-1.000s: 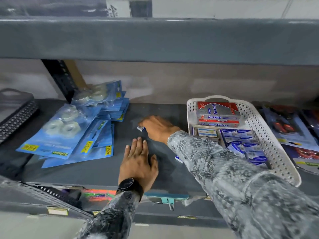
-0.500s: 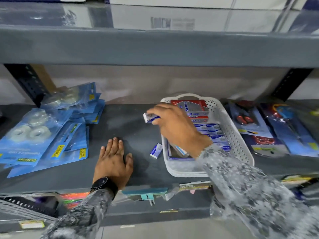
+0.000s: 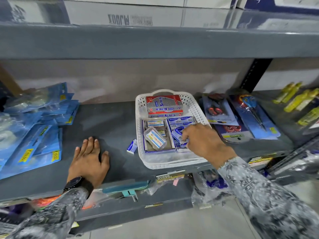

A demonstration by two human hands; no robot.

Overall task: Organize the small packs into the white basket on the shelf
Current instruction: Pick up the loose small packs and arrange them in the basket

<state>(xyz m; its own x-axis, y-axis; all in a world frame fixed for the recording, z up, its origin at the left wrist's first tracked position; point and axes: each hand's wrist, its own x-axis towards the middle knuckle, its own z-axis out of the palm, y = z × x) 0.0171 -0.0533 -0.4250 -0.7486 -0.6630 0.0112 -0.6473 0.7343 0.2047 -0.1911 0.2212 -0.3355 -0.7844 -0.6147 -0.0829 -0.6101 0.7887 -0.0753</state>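
The white basket (image 3: 156,161) stands on the grey shelf (image 3: 112,123), right of centre. It holds a red box (image 3: 164,105), clear plastic cases (image 3: 154,138) and several small blue-and-white packs (image 3: 181,122). My right hand (image 3: 203,142) reaches into the basket's right side, its fingertips closed on a small blue pack (image 3: 177,133) among the others. One more small blue-and-white pack (image 3: 132,146) lies on the shelf just left of the basket. My left hand (image 3: 89,157), with a black watch at the wrist, rests flat and empty on the shelf.
Blue blister packs of tape (image 3: 34,131) are piled at the left. Carded scissors (image 3: 222,118) lie right of the basket, with yellow items (image 3: 296,99) farther right. An upper shelf (image 3: 155,42) overhangs closely. A lower shelf holds more goods.
My right hand carried a small pack from the open shelf over the basket rim and down into the basket's right side. The view shifted right. My left hand stayed flat.
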